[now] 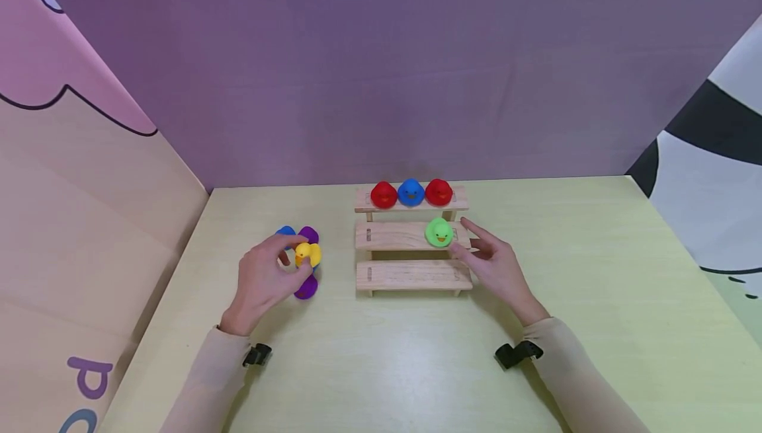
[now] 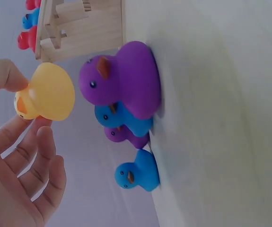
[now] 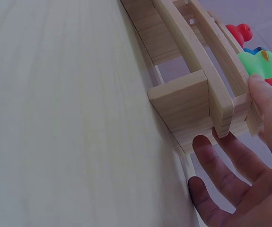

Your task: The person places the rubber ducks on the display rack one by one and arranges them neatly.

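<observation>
A yellow rubber duck (image 1: 311,254) is pinched between the thumb and fingers of my left hand (image 1: 262,277), raised off the table in the left wrist view. Below and beside it, two purple ducks (image 2: 133,80) and two blue ducks (image 2: 147,171) sit on the table. My right hand (image 1: 499,273) is at the right end of a three-step wooden stand (image 1: 393,236), fingers spread and loosely bent. Its thumb tip is by the green duck (image 1: 439,233) on the middle step; whether it touches the duck I cannot tell.
On the stand's top step sit two red ducks (image 1: 383,196) with a blue duck (image 1: 411,192) between them. The stand's lowest step (image 1: 413,275) faces me. A purple wall (image 1: 381,76) rises behind the pale table (image 1: 405,367); a printed panel (image 1: 77,221) borders the left side.
</observation>
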Tool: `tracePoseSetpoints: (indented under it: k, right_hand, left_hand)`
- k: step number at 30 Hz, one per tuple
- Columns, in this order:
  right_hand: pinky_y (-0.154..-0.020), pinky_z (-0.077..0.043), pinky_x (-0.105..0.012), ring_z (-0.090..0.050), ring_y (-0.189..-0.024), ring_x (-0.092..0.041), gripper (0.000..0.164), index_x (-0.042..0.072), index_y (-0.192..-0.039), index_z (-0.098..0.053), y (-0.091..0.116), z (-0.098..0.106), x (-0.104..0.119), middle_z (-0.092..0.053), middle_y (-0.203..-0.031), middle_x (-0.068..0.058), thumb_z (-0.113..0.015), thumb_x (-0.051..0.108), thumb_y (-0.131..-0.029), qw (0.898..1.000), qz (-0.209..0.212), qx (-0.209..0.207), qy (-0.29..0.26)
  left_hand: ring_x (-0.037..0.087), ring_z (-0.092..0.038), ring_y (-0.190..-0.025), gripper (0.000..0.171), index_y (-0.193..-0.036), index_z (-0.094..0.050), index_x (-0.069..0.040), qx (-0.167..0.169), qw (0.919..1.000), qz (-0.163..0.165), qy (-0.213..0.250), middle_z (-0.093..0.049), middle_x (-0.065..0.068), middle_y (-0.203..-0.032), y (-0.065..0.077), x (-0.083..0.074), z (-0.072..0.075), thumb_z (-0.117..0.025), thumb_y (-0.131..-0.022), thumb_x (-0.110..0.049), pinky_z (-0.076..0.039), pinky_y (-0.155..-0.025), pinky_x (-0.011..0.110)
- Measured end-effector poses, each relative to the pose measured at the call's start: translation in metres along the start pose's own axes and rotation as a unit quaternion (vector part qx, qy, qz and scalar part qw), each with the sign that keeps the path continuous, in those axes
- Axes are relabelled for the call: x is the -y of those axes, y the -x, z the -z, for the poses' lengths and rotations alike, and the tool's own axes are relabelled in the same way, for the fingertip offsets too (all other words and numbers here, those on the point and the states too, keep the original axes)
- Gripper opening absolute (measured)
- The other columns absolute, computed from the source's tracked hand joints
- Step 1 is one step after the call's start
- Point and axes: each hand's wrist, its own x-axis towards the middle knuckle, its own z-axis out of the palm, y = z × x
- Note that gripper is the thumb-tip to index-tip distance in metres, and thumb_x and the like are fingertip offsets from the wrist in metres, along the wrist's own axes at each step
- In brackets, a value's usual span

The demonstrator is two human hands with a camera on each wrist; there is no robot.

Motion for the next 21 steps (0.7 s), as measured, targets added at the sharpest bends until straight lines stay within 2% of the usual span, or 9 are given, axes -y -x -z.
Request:
tracePoseSetpoints:
  k: [8, 16, 21]
  right_hand:
    - [-0.085, -0.053, -0.014, -0.072, -0.119, -0.041, 0.067, 0.025, -0.162, -0.048, -0.001, 0.0, -0.001, -0.055, -0.158, -0.021, -0.073, 0.04, -0.101, 1.0, 0.002, 0.0, 0.005]
    - [-0.086, -0.052, -0.014, -0.071, -0.12, -0.042, 0.068, 0.025, -0.162, -0.048, -0.001, 0.0, -0.002, -0.054, -0.16, -0.02, -0.073, 0.04, -0.101, 1.0, 0.003, -0.001, 0.005]
    - [-0.085, -0.053, -0.013, -0.071, -0.118, -0.041, 0.068, 0.024, -0.162, -0.048, -0.001, 0.0, -0.002, -0.055, -0.158, -0.021, -0.073, 0.04, -0.102, 1.0, 0.003, 0.0, 0.004]
  left_hand:
    - [0.016, -0.061, -0.073, 0.038, -0.117, -0.079, -0.015, 0.006, 0.9999, -0.012, -0.002, -0.073, 0.001, -0.088, -0.004, -0.011, -0.003, -0.08, -0.083, -0.03, -0.043, -0.058, 0.028]
    - [0.02, -0.066, -0.081, 0.037, -0.115, -0.079, -0.015, 0.004, 0.9997, -0.022, 0.002, -0.08, 0.003, -0.103, -0.01, -0.024, -0.01, -0.082, -0.083, -0.032, -0.051, -0.066, 0.03]
    - [0.017, -0.065, -0.079, 0.034, -0.113, -0.08, -0.016, -0.007, 0.999, -0.044, 0.01, -0.078, 0.002, -0.1, -0.014, -0.03, -0.015, -0.083, -0.083, -0.033, -0.05, -0.063, 0.028]
